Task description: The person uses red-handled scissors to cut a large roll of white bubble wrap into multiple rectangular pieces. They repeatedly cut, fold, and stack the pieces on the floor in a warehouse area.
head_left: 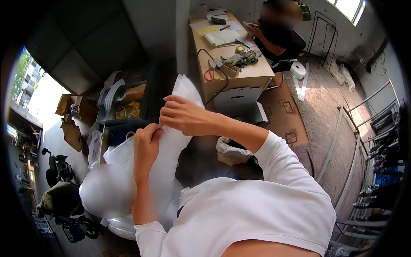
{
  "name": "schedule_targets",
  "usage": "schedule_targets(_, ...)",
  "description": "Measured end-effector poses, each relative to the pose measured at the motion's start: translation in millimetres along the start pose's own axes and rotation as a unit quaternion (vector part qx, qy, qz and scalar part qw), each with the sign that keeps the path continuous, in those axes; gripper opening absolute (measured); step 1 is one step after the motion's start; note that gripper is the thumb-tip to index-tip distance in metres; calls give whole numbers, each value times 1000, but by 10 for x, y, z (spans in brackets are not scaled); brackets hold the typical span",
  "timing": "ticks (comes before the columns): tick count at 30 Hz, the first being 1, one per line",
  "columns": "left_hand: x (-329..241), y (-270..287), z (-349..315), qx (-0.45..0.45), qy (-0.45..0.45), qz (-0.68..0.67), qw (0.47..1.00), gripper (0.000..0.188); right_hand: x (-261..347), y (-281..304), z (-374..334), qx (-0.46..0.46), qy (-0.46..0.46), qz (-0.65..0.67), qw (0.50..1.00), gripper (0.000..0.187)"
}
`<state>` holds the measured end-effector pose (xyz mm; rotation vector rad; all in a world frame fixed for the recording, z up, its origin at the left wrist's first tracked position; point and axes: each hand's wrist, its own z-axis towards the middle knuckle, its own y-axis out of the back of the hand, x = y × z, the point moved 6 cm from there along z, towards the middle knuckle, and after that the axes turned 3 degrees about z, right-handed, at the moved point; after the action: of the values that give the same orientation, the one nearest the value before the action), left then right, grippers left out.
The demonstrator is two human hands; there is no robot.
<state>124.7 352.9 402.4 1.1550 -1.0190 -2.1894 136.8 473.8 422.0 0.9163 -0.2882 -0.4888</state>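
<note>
A long bundle of white foam sheet (165, 171) stretches away in front of me, its loose, wrinkled end (187, 88) pointing toward the desk. My left hand (145, 147) is closed in a pinch at the bundle's left edge. Across its top lies my right hand (184, 116), fingers curled over the foam close to the left hand. What the foam wraps, if anything, is hidden. Beside my left forearm is a smooth, white, rounded thing (108, 190), partly blurred; I cannot tell its kind.
Beyond stands a wooden desk (205, 47) with papers, scissors (212, 70) and gloves. Someone sits behind it, holding a phone-like object. A dark bin (147, 103) holds yellow cord. A white sack (231, 150) stands at the desk's foot; metal racks (364, 141) line the right.
</note>
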Motion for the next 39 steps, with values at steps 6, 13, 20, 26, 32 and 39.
schedule_targets(6,-128,-4,2,-71,-33,14,997,14,-38,-123,-53,-33,-30,66,997,23)
schedule_targets(13,1147,-11,96,-193,209,-361,888,28,194,-281,-383,-130,-14,25,991,19)
schedule_targets(20,2982,2162,-596,-322,247,152,901,33,-384,-1873,-3890,491,-239,-30,837,10)
schedule_targets(26,1996,1814,-336,-263,126,170,941,33,-691,-1111,-2751,357,-276,-85,889,9)
schedule_targets(32,389,178,153,-115,0,-4,993,22,-184,-515,-337,-31,-60,151,986,9)
schedule_targets(39,468,311,-82,-7,56,44,997,20,-456,-342,-210,-90,-180,258,945,15)
